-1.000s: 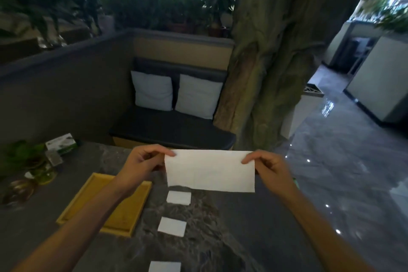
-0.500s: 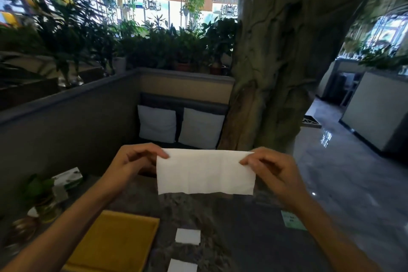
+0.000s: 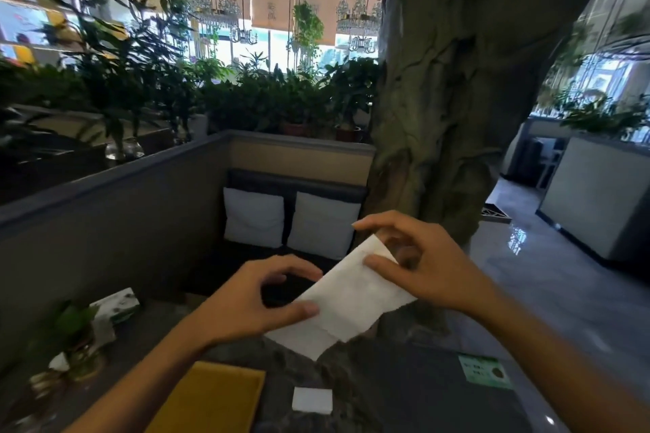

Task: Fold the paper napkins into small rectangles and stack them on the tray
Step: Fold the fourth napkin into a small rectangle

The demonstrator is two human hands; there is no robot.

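Tray (image 3: pixel 211 401), yellow, is seen nearest, with a folded napkin (image 3: pixel 312 400) lying just right of it on the table (image 3: pixel 404 394). Above the tray, a tilted paper napkin (image 3: pixel 348 299) is pinched by the left hand (image 3: pixel 253 299) and the right hand (image 3: pixel 425 267). Cushions (image 3: pixel 292 221) lie beyond.

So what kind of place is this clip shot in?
Likely a restaurant or café lounge: a booth bench with cushions, hanging chandeliers, potted plants on the divider, and a stone table.

Two hands (image 3: pixel 246 299) (image 3: pixel 425 267), two napkins (image 3: pixel 348 299) (image 3: pixel 312 400), one tray (image 3: pixel 214 397), two cushions (image 3: pixel 253 221) (image 3: pixel 322 225).
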